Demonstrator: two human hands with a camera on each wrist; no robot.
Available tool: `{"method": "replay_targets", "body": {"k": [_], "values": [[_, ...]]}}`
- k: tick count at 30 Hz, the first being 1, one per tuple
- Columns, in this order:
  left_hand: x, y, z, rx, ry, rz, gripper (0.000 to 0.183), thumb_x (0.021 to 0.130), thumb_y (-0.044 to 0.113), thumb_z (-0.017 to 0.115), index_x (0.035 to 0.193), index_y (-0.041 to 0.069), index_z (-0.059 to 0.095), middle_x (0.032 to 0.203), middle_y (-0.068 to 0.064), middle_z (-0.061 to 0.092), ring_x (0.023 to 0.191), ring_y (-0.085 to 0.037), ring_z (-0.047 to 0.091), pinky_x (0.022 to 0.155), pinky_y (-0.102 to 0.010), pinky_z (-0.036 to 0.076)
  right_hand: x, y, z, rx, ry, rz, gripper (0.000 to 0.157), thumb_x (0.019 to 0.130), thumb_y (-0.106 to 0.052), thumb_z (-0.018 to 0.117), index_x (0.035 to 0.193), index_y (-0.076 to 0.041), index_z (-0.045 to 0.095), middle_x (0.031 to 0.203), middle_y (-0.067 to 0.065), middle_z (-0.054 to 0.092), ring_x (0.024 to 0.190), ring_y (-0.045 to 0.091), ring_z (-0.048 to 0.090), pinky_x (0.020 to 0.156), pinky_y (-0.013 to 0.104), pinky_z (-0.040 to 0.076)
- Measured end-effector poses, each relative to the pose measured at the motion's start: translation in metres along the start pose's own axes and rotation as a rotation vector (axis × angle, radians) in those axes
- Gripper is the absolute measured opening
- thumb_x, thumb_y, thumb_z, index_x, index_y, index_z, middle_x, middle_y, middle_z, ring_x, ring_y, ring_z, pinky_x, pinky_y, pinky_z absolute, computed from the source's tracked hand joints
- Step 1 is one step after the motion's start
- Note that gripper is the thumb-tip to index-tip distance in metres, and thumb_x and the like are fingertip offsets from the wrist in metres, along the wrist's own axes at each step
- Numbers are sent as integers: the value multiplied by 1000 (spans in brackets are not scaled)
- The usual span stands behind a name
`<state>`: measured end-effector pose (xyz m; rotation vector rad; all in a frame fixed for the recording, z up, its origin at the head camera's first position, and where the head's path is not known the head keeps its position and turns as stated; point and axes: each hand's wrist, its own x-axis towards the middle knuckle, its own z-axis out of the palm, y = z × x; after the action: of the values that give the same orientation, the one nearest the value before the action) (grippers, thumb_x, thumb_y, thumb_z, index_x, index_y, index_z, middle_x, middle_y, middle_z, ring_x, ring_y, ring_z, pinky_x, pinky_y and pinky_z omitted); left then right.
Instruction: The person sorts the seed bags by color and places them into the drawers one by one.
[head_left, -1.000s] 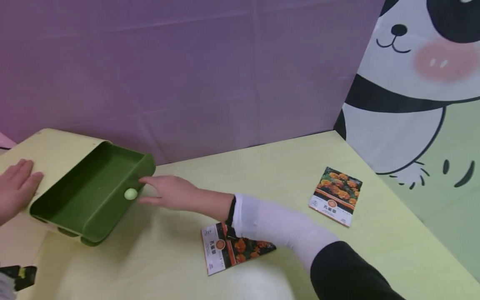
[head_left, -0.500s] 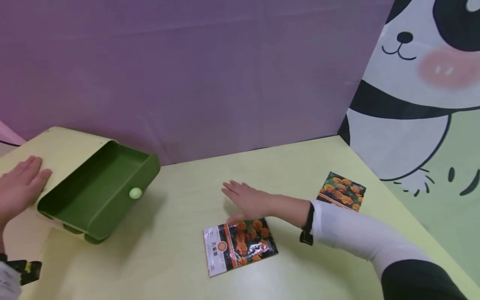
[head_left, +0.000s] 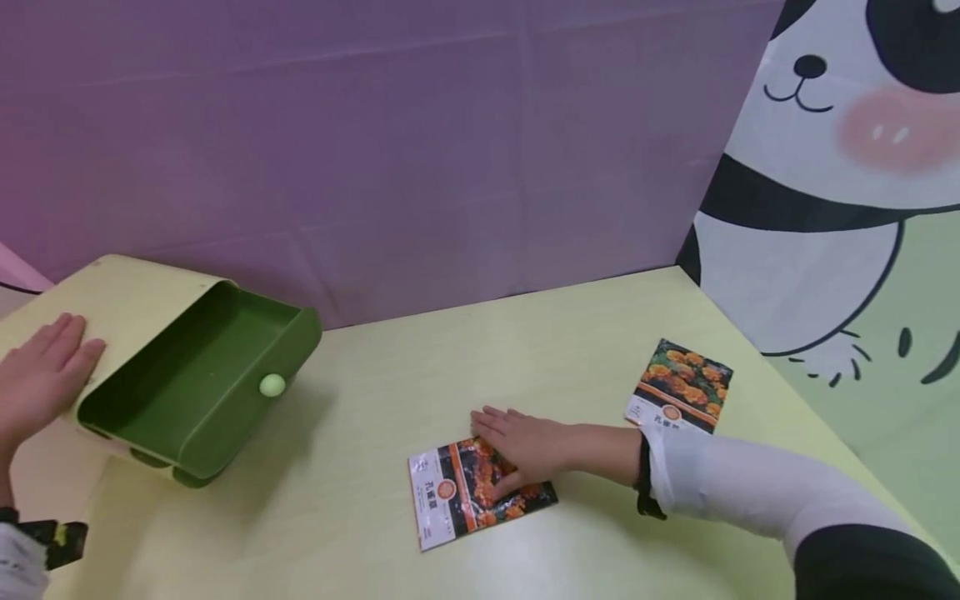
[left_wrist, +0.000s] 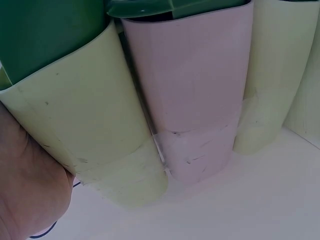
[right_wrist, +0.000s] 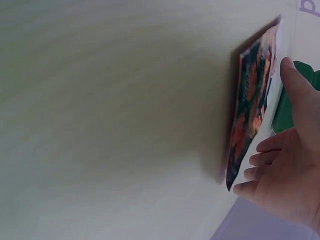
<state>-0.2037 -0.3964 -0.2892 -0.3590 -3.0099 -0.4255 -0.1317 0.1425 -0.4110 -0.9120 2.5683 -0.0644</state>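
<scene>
My left hand (head_left: pixel 43 379) rests flat, fingers straight, on the cream top of a drawer unit (head_left: pixel 142 287). Its top green drawer (head_left: pixel 217 375) is pulled out, with a pale green round knob (head_left: pixel 272 385) on the front. Over the nearer seed packet (head_left: pixel 442 500) reaches my right hand (head_left: pixel 528 446), its fingers extended and the thumb spread apart across the orange-flower picture. Whether the hand touches the packet I cannot tell. In the right wrist view the fingers lie beside the packet (right_wrist: pixel 252 95). A second seed packet (head_left: pixel 682 383) lies farther right, partly covered by my sleeve.
The left wrist view shows stacked cream and pink (left_wrist: pixel 192 85) drawer casings. A purple cloth (head_left: pixel 412 167) hangs behind the pale yellow table (head_left: pixel 360 383). At right stands a wall with a panda picture (head_left: pixel 802 283).
My right hand has left the drawer front, moving right to the nearer seed packet and lowering over it. The left hand stays on the drawer unit. The drawer remains pulled out.
</scene>
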Motion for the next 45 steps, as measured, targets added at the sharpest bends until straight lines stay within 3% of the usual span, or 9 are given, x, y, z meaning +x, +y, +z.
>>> {"method": "replay_targets", "body": {"k": [12,19,26,30,33,40,45], "values": [[3,-2,-4,12,-6,-14,61,106,25,19,143,-17,-5,149,-36,-15,139,-52,-17,112,-62,-18,7,-2,9,-56,55,41,98,81,-62,64,152,-6,27,162,10,18,150,27,16,122,43,22],[1,0,-3,3,-18,-21,61,106,24,19,142,-18,-5,148,-38,-14,139,-53,-17,112,-64,-17,6,-7,8,-8,93,68,94,77,-57,71,147,-6,35,159,11,26,147,27,24,120,43,26],[-1,3,-3,5,-14,-28,60,106,25,18,143,-17,-5,149,-37,-15,140,-52,-17,113,-63,-17,9,-5,8,82,159,83,99,70,-55,78,143,-1,38,153,17,35,141,29,37,116,40,35],[0,0,-2,5,-13,-28,61,106,25,18,143,-16,-5,149,-36,-15,140,-51,-17,113,-62,-17,9,-3,8,132,206,74,83,69,-49,82,129,-4,46,134,12,52,118,22,54,102,33,50],[2,-4,-1,7,-13,-27,61,106,26,18,143,-16,-6,150,-35,-16,140,-51,-18,113,-61,-19,8,-2,8,140,239,79,70,68,-46,84,117,-10,49,115,4,56,99,15,53,87,29,54],[3,-3,-2,-3,-11,-32,62,106,27,19,144,-15,-5,150,-34,-16,140,-51,-18,113,-61,-18,7,-3,-2,193,211,152,61,69,-41,85,113,-12,53,92,-1,65,82,12,60,70,27,55],[1,3,-2,-1,-23,-27,61,106,25,18,143,-17,-6,149,-36,-15,140,-52,-18,113,-61,-18,6,2,-9,242,169,189,53,74,-36,83,118,-14,61,99,0,70,88,14,64,73,30,56]]}}
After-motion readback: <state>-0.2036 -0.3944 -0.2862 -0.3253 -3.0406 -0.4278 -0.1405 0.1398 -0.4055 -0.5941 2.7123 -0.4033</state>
